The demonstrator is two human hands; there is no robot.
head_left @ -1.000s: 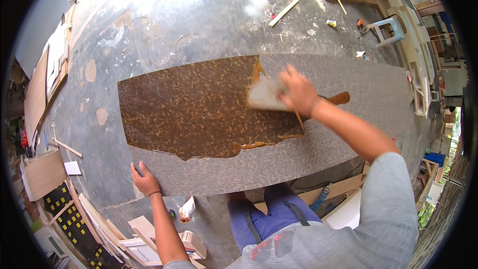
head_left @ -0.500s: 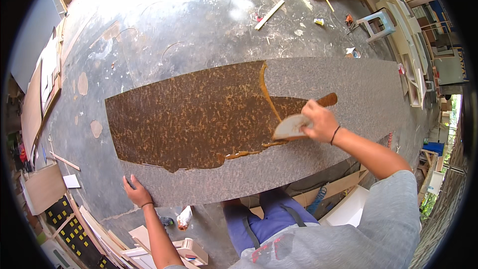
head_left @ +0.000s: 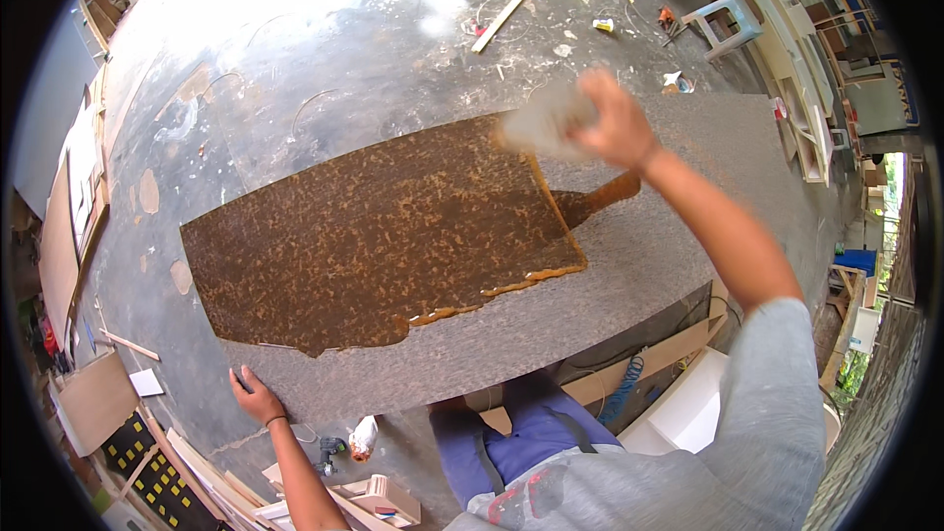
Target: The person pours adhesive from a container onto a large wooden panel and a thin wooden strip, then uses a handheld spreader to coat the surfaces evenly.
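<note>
A long grey speckled sheet (head_left: 669, 226) lies in front of me, its left part coated with brown, mottled glue (head_left: 383, 236). The wet coat ends at the right in a thick, amber ridge, and a brown streak (head_left: 612, 194) runs on beyond it. My right hand (head_left: 615, 123) is closed on a pale, flat spreader (head_left: 551, 123), blurred by motion, over the far end of that ridge. At the sheet's near left corner, my left hand (head_left: 258, 399) rests against the edge with its fingers stretched out and apart.
A pale wooden strip (head_left: 501, 20) and a light blue stool (head_left: 726, 25) are on the stained concrete floor beyond the sheet. Boards (head_left: 787, 69) line the right side. Near my legs are a drill (head_left: 329, 452), a white bag (head_left: 363, 438) and a coiled blue hose (head_left: 621, 388).
My right hand has carried the spreader from the near side up to the sheet's far edge. Along the near side the brown glue reaches farther right. My left hand stays at the corner.
</note>
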